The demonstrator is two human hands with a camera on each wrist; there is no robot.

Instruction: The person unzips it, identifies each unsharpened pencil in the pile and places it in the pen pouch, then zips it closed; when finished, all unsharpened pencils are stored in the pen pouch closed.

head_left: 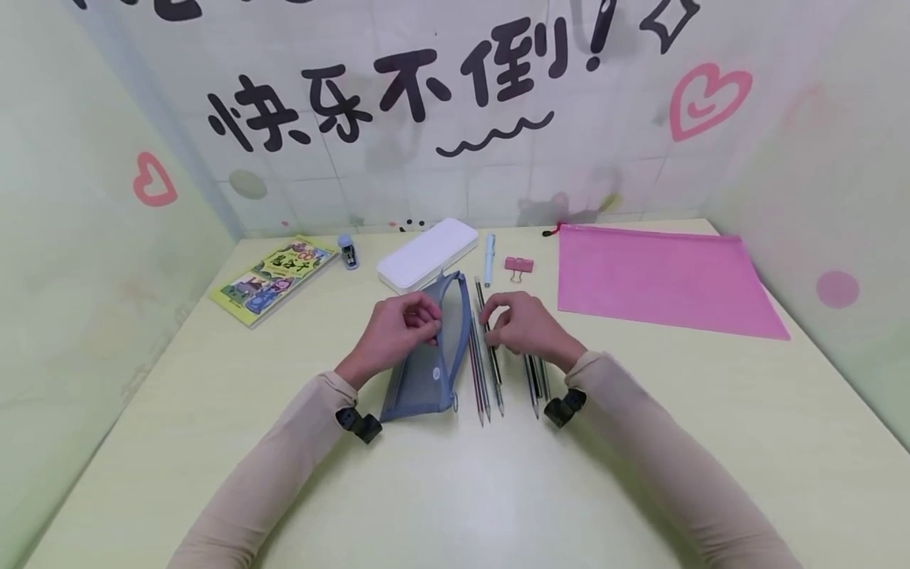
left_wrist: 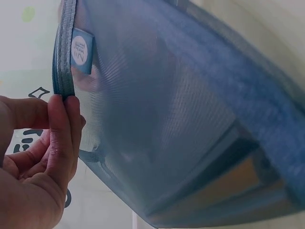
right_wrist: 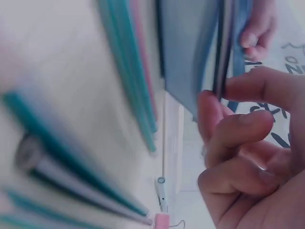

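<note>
My left hand (head_left: 398, 330) pinches the zipped edge of a blue-grey mesh pencil pouch (head_left: 418, 387), whose mouth gapes toward the right. Dark and tan shapes show through its mesh (left_wrist: 128, 109) in the left wrist view. Between thumb and fingertips, my right hand (head_left: 529, 325) holds a dark pencil (right_wrist: 223, 52) just right of the pouch's opening. Under it, a few pencils (head_left: 477, 387) lie side by side along the pouch. Another bunch of pencils (head_left: 532, 387) lies below the right wrist, partly hidden by it; teal pencils (right_wrist: 126, 62) show close up in the right wrist view.
Behind the pouch sit a white case (head_left: 428, 254), a light blue pen (head_left: 489, 261) and a pink binder clip (head_left: 519, 265). A blue-topped sharpener (head_left: 347, 251) and a yellow book (head_left: 273, 280) lie at back left. At right is a flat pink zip bag (head_left: 661, 276).
</note>
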